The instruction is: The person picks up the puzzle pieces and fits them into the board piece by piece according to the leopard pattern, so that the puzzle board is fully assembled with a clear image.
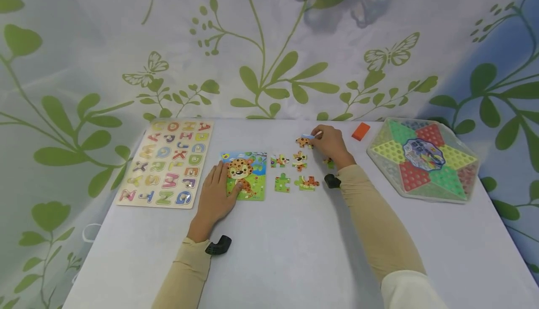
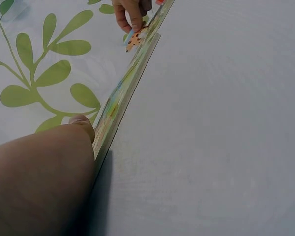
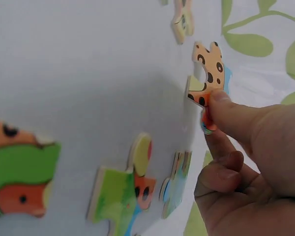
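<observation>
A spotted orange puzzle piece (image 3: 211, 73) is pinched between the thumb and fingers of my right hand (image 3: 255, 157); in the head view that piece (image 1: 304, 141) is above the other loose pieces, with my right hand (image 1: 330, 145) at its right. My left hand (image 1: 216, 194) rests with extended fingers on the left edge of the leopard picture board (image 1: 252, 178), thumb across its lower part. Several loose pieces lie right of the board, among them a green one (image 1: 282, 183) and a leopard-face one (image 1: 300, 159). One piece (image 1: 329, 163) is partly hidden below my right wrist.
An alphabet board (image 1: 168, 164) lies at the left. An orange-red block (image 1: 360, 131) is right of my right hand, and a hexagonal star-patterned game board (image 1: 423, 159) lies farther right. A leaf-patterned cloth (image 1: 269, 42) hangs behind the white table (image 1: 278, 253).
</observation>
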A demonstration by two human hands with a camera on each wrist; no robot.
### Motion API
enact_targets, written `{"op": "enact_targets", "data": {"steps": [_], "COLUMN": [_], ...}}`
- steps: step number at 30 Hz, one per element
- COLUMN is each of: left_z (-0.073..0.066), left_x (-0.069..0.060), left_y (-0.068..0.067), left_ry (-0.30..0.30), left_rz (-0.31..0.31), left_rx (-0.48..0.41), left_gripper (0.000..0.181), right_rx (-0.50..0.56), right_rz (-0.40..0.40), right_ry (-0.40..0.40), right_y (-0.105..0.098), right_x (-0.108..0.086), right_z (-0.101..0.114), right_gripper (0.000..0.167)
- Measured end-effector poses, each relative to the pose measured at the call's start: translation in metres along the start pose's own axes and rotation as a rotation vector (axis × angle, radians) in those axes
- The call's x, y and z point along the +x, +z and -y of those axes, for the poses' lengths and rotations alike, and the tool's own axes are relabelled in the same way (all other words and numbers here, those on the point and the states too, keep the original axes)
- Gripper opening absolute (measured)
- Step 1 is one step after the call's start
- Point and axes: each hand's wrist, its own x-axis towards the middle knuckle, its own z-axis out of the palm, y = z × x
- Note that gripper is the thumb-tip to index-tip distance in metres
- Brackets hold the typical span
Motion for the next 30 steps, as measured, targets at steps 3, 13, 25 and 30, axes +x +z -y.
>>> {"op": "enact_targets", "data": {"steps": [3,13,25,30], "left_z": [0.000,-0.007,-0.011,-0.010], "left_x": [0.001,0.001,0.006,0.006], "left_y": [0.001,-0.003,-0.005,-0.002], "left_ry": [0.003,-0.004,0.054,0.077], "left_rz": [-0.006,-0.030,-0.022,-0.048], "left_rx": [-0.008,-0.008,-0.030,-0.021], "left_gripper": [0.083,0.067,0.069,0.073], "right_rx": [0.022,0.322,0.259,0.152], "right_rz": [-0.043,0.091,0.169,0.157], "right_ry": [-0.021,-0.003,-0.101,-0.076], "right_y": [0.001,0.029,0.105,0.122], "right_x": [-0.001,-0.005,-0.022,-0.026], "right_z": [0.003,0.042,0.110,0.124], "right_gripper": [0.024,0.030,0.026,0.025]}}
